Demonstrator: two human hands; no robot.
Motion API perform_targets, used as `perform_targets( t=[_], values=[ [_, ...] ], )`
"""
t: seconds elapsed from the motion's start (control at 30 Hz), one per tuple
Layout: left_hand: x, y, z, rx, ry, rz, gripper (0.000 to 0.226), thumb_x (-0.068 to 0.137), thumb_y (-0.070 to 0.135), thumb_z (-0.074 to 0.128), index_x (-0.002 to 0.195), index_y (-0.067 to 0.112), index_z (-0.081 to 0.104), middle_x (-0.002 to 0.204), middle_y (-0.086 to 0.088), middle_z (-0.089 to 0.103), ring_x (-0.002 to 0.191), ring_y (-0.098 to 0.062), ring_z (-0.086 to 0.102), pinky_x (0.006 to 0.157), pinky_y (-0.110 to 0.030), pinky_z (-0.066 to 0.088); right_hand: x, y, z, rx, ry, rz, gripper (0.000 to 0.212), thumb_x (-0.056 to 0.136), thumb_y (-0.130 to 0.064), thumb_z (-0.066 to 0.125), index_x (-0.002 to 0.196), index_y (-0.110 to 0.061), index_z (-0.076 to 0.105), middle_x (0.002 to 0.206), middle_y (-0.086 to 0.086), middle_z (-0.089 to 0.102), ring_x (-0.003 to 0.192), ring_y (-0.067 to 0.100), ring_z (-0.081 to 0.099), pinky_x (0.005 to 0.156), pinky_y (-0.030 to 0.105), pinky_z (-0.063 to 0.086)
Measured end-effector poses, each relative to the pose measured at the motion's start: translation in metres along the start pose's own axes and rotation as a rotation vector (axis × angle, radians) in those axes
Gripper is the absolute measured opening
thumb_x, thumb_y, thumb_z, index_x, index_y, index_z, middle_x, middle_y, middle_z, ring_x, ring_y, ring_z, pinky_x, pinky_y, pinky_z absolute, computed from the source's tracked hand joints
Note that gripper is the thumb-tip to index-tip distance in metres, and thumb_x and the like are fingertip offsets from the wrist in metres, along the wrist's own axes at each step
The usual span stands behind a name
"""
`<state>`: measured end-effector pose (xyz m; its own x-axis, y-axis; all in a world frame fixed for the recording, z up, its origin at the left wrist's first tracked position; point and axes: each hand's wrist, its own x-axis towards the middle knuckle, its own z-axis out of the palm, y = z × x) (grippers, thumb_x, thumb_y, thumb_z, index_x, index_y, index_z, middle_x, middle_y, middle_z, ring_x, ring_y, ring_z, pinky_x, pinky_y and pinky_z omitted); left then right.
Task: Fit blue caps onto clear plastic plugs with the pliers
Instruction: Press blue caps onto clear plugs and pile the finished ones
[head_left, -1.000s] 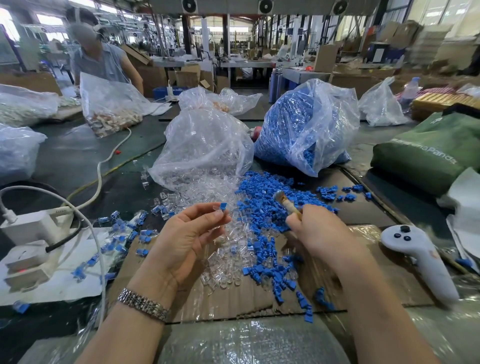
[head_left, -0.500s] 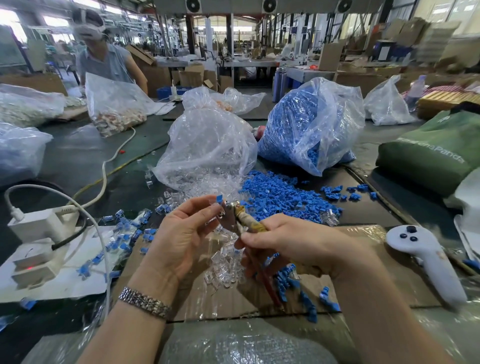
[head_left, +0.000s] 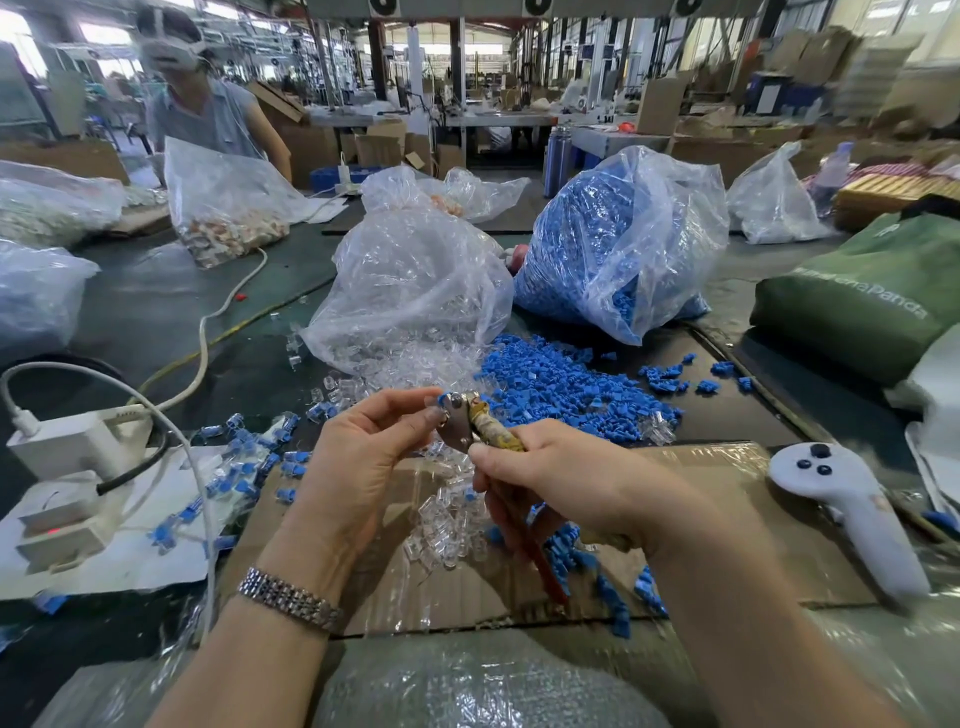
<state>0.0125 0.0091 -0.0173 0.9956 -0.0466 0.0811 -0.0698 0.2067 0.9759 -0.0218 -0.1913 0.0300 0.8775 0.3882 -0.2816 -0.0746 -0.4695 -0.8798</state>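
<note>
Green bag (head_left: 852, 306) at far right reads "Panda"; preceding letters unclear. Right hand (head_left: 566, 478) grips the pliers (head_left: 467, 426). Left hand (head_left: 363, 457) pinches a blue cap (head_left: 444, 399) on a clear plug at the pliers' head, above the surface (head_left: 701, 519).

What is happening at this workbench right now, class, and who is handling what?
A person is fitting parts together by hand. The right hand grips the pliers, whose head meets a small blue cap pinched in the left hand. Loose clear plugs and blue caps lie spilled on the cardboard below, with full bags behind. Finished pieces sit to the left.
</note>
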Motion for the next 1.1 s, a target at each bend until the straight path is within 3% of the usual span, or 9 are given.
perform_targets(
  t=[0.2, 0.33, 0.47, 0.6, 0.67, 0.73, 0.87, 0.97, 1.1],
  values=[
    [0.002, -0.003, -0.001, 0.036, 0.013, 0.035, 0.033, 0.065, 0.033, 0.084, 0.097, 0.023, 0.082, 0.104, -0.006, 0.078, 0.096, -0.018, 0.071, 0.087, -0.031, 0.053, 0.003, 0.000, 0.004, -0.021, 0.035, -0.001, 0.041, 0.104, -0.045, 0.052, 0.096, -0.006, 0.063, 0.074, 0.003, 0.070, 0.070, 0.024, 0.072, 0.070, 0.038, 0.061],
    [-0.001, -0.001, -0.002, 0.041, 0.092, 0.048, 0.020, 0.076, 0.021, 0.080, 0.096, 0.021, 0.081, 0.102, -0.008, 0.078, 0.096, -0.021, 0.071, 0.088, -0.032, 0.057, 0.004, 0.001, -0.004, -0.008, 0.008, 0.024, 0.045, 0.102, -0.052, 0.050, 0.105, -0.011, 0.069, 0.083, 0.001, 0.075, 0.085, 0.028, 0.076, 0.086, 0.046, 0.061],
    [-0.002, 0.002, -0.013, 0.426, 0.441, 0.183, 0.012, 0.090, 0.012, 0.074, 0.098, 0.021, 0.072, 0.097, 0.002, 0.073, 0.089, -0.011, 0.068, 0.088, -0.034, 0.059, -0.002, 0.003, -0.026, 0.018, 0.155, -0.004, 0.043, 0.101, -0.053, 0.053, 0.104, -0.013, 0.069, 0.084, 0.004, 0.072, 0.077, 0.023, 0.074, 0.077, 0.041, 0.063],
    [0.000, 0.003, -0.019, 0.884, 0.767, 0.346, 0.032, 0.086, -0.001, 0.064, 0.111, 0.018, 0.064, 0.121, -0.012, 0.047, 0.113, -0.027, 0.048, 0.098, -0.030, 0.038, -0.001, 0.013, -0.041, -0.194, 0.441, 0.091, 0.045, 0.099, -0.056, 0.054, 0.093, -0.012, 0.062, 0.081, 0.009, 0.066, 0.069, 0.020, 0.064, 0.076, 0.046, 0.060],
    [-0.001, 0.000, -0.017, 0.989, 0.707, 0.378, 0.034, 0.083, -0.001, 0.065, 0.112, 0.018, 0.064, 0.118, -0.010, 0.044, 0.113, -0.023, 0.041, 0.097, -0.028, 0.031, 0.003, 0.020, -0.043, -0.357, 0.528, 0.169, 0.045, 0.099, -0.057, 0.051, 0.083, -0.015, 0.055, 0.080, 0.005, 0.063, 0.072, 0.022, 0.060, 0.074, 0.046, 0.053],
    [-0.001, -0.004, -0.012, 1.006, 0.502, 0.374, 0.025, 0.087, 0.004, 0.068, 0.103, 0.023, 0.065, 0.109, 0.002, 0.048, 0.105, -0.014, 0.045, 0.091, -0.029, 0.039, 0.007, 0.027, -0.043, -0.492, 0.571, 0.245, 0.044, 0.099, -0.059, 0.049, 0.083, -0.018, 0.051, 0.083, 0.002, 0.060, 0.075, 0.021, 0.057, 0.067, 0.039, 0.044],
    [-0.002, -0.009, -0.005, 1.027, 0.134, 0.305, 0.027, 0.092, 0.013, 0.068, 0.087, 0.039, 0.063, 0.097, 0.017, 0.058, 0.090, 0.000, 0.058, 0.076, -0.019, 0.050, 0.016, 0.039, -0.040, -0.720, 0.611, 0.335, 0.045, 0.097, -0.062, 0.049, 0.099, -0.017, 0.051, 0.104, 0.004, 0.058, 0.088, 0.023, 0.057, 0.069, 0.037, 0.041],
    [-0.002, -0.013, -0.004, 1.057, 0.019, 0.262, 0.015, 0.091, 0.020, 0.071, 0.093, 0.034, 0.070, 0.095, 0.018, 0.061, 0.087, 0.002, 0.061, 0.076, -0.018, 0.055, 0.020, 0.046, -0.040, -0.768, 0.620, 0.381, 0.052, 0.096, -0.063, 0.052, 0.122, -0.017, 0.052, 0.124, 0.008, 0.053, 0.108, 0.029, 0.058, 0.081, 0.042, 0.046],
    [-0.002, -0.014, -0.002, 1.089, -0.023, 0.240, 0.008, 0.092, 0.024, 0.072, 0.098, 0.029, 0.073, 0.093, 0.018, 0.064, 0.087, 0.003, 0.062, 0.079, -0.017, 0.054, 0.022, 0.053, -0.039, -0.802, 0.639, 0.413, 0.057, 0.093, -0.063, 0.056, 0.126, -0.016, 0.051, 0.128, 0.011, 0.051, 0.114, 0.032, 0.057, 0.092, 0.048, 0.050]
  ],
)
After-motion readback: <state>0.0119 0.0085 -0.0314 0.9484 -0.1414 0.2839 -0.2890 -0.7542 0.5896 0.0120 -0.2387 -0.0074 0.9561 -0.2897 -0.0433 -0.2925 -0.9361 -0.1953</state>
